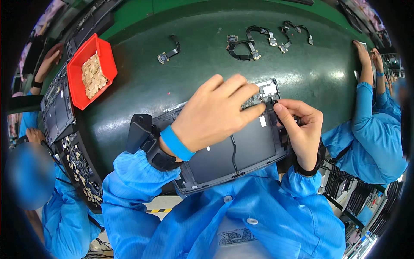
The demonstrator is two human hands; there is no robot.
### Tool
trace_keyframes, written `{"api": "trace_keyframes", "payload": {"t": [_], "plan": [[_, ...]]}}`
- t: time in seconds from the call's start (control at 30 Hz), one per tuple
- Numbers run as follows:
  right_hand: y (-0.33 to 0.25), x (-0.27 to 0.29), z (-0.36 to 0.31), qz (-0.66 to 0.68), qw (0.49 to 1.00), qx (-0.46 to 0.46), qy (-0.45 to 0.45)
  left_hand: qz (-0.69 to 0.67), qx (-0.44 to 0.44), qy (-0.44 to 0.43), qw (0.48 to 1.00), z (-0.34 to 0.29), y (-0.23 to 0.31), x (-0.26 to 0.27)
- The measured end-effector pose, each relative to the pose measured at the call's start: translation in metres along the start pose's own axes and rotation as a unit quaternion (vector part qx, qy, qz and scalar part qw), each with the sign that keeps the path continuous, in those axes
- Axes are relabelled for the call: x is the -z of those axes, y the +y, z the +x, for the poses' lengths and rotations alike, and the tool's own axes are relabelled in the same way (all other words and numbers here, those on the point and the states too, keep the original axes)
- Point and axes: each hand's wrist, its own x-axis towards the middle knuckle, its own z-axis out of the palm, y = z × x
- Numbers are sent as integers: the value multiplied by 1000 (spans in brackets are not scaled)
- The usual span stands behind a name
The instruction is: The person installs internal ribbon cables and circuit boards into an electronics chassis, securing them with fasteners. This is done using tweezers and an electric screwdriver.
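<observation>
A dark open laptop base (252,149) lies in front of me on the green table. A circuit board shows along its far edge, and a black cable (234,155) runs over its panel. My left hand (220,108) lies over the far part of the base, palm down. Its fingers are apart, and one fingertip touches the far right corner; the thumb is hidden. Beside that fingertip, my right hand (304,125) pinches a small black part (275,102) between thumb and forefinger. The part is too small to name. A blue band and a black strapped device circle my left wrist.
A red bin (113,58) of flat beige pieces stands at the left, near another laptop base (58,110) and a black tray (95,170) of small parts. Small boards with ribbon cables (254,43) lie at the back. Co-workers in blue sit on both sides.
</observation>
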Motion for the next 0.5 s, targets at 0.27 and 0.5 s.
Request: {"api": "trace_keyframes", "payload": {"t": [0.27, 0.5], "plan": [[-7, -7, 1, -10, 999, -38, 15, -20, -24, 3, 1000, -1, -3, 0], [-11, -8, 0, -26, 999, -24, 23, -95, 20, 23, 995, -2, -11, 4]]}}
